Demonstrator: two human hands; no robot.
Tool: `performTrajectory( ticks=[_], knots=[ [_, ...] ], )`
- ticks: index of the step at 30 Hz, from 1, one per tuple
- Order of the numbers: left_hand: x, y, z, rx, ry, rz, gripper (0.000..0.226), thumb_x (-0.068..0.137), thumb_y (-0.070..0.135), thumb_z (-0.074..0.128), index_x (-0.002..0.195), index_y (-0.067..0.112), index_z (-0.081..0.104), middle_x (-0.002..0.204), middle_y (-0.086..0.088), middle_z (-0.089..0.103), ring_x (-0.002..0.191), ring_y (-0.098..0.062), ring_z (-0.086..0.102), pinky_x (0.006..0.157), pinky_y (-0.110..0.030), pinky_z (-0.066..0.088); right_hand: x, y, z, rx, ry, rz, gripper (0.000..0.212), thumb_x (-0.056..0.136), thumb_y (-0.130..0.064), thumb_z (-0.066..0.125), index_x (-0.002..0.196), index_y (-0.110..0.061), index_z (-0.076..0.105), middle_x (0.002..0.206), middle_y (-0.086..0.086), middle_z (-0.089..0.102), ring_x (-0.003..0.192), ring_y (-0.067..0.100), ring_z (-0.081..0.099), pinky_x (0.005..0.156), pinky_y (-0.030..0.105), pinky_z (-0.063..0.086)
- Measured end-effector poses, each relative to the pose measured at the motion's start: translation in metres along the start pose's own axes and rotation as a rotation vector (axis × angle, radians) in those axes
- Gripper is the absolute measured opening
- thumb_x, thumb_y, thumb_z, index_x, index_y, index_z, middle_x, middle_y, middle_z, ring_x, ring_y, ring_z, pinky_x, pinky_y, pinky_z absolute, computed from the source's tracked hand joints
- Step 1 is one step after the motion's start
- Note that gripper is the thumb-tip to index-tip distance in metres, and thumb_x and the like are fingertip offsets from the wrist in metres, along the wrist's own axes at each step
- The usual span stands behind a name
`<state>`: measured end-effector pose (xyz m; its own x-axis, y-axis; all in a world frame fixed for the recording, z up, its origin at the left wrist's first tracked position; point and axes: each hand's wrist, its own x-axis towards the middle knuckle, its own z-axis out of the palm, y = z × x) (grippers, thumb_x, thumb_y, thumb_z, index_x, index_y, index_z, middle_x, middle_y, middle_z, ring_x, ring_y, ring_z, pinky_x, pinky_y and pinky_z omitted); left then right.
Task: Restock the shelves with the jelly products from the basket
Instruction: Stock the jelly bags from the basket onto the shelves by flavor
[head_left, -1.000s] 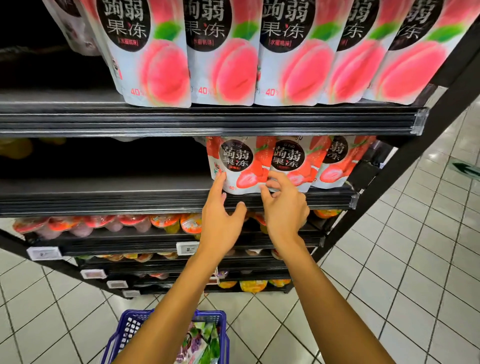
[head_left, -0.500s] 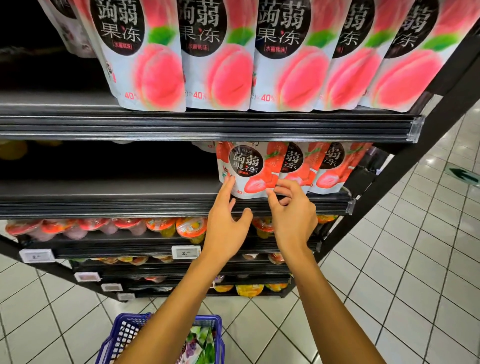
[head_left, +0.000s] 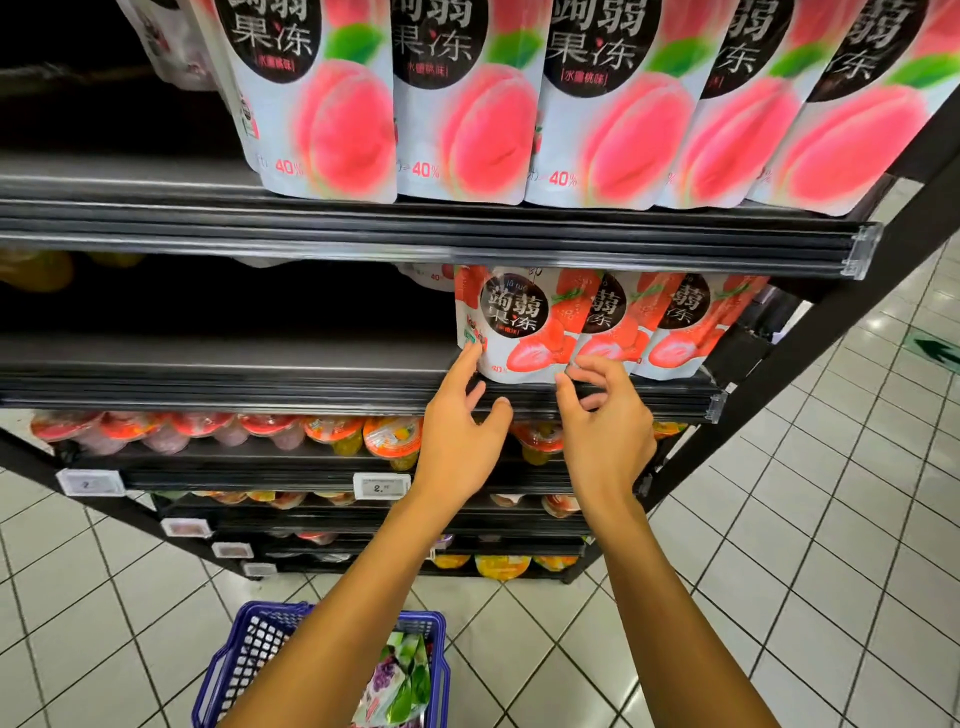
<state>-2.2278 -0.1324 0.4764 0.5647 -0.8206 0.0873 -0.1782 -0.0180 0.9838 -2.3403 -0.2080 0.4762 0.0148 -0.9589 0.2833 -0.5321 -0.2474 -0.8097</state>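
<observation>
The front strawberry jelly pouch stands at the front edge of the shelf, near its right end. The left hand, fingers spread, touches the pouch's lower left corner. The right hand curls at its bottom edge, and I cannot tell whether it grips. The step looks like squaring the pouch up. Next would be a reach down to the basket.

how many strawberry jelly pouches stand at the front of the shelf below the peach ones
3: left pouch by the left hand, middle pouch, right pouch; more may hide behind.
</observation>
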Motion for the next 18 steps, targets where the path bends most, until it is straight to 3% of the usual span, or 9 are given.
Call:
performTrajectory(
  ticks=[2, 4, 7, 9, 15, 18],
  knots=[
    [-0.006, 0.001, -0.005, -0.021, 0.033, 0.011, 0.060, 0.093, 0.002, 0.056, 0.145, 0.025, 0.039, 0.149, 0.006, 0.042, 0.124, 0.004, 0.046, 0.097, -0.005, 0.041, -0.005, 0.001, 0.001, 0.007, 0.011, 0.008, 0.018, 0.089, -0.038, 0.065, 0.106, -0.033, 0.063, 0.083, -0.023, 0.065, 0.067, 0.002, 0.062, 0.066, 0.028, 0.047],
    [-0.012, -0.001, -0.013, 0.003, 0.095, 0.049, 0.047, 0.093, 0.003, 0.056, 0.136, 0.022, 0.050, 0.133, 0.006, 0.055, 0.108, 0.010, 0.056, 0.087, -0.012, 0.049, -0.014, 0.003, 0.004, 0.009, 0.016, 0.015, 0.017, 0.089, -0.038, 0.065, 0.105, -0.033, 0.063, 0.081, -0.022, 0.065, 0.065, 0.002, 0.062, 0.064, 0.027, 0.044],
    [-0.024, -0.014, -0.036, 0.010, 0.112, 0.060, 0.029, 0.092, 0.002, 0.053, 0.112, 0.021, 0.063, 0.110, 0.008, 0.067, 0.096, -0.002, 0.064, 0.078, -0.022, 0.052, -0.034, 0.004, 0.013, 0.014, 0.011, 0.022, 0.013, 0.089, -0.038, 0.065, 0.101, -0.034, 0.062, 0.077, -0.018, 0.065, 0.064, 0.000, 0.059, 0.057, 0.019, 0.036],
    [-0.033, -0.027, -0.055, -0.012, 0.074, 0.000, 0.026, 0.093, 0.001, 0.052, 0.100, 0.021, 0.066, 0.102, 0.003, 0.071, 0.086, -0.007, 0.066, 0.070, -0.016, 0.048, -0.049, 0.005, 0.022, 0.031, -0.016, 0.033, 0.012, 0.089, -0.039, 0.064, 0.099, -0.034, 0.062, 0.077, -0.018, 0.066, 0.065, 0.000, 0.060, 0.057, 0.017, 0.036],
    [-0.080, -0.108, -0.132, 0.032, 0.035, -0.313, 0.022, 0.095, -0.002, 0.048, 0.092, 0.007, 0.068, 0.091, 0.000, 0.070, 0.065, 0.001, 0.064, 0.054, -0.010, 0.044, -0.124, 0.027, 0.077, -0.029, -0.361, 0.097, 0.008, 0.093, -0.040, 0.059, 0.093, -0.033, 0.064, 0.077, -0.017, 0.065, 0.073, 0.008, 0.065, 0.067, 0.034, 0.054],
    [-0.110, -0.165, -0.180, 0.080, 0.043, -0.443, 0.021, 0.095, -0.005, 0.047, 0.092, 0.002, 0.067, 0.087, 0.003, 0.069, 0.069, -0.003, 0.062, 0.062, -0.008, 0.046, -0.178, 0.049, 0.118, -0.035, -0.566, 0.206, 0.010, 0.095, -0.028, 0.059, 0.094, -0.025, 0.068, 0.077, -0.006, 0.069, 0.073, 0.019, 0.066, 0.068, 0.040, 0.056]
  ],
)
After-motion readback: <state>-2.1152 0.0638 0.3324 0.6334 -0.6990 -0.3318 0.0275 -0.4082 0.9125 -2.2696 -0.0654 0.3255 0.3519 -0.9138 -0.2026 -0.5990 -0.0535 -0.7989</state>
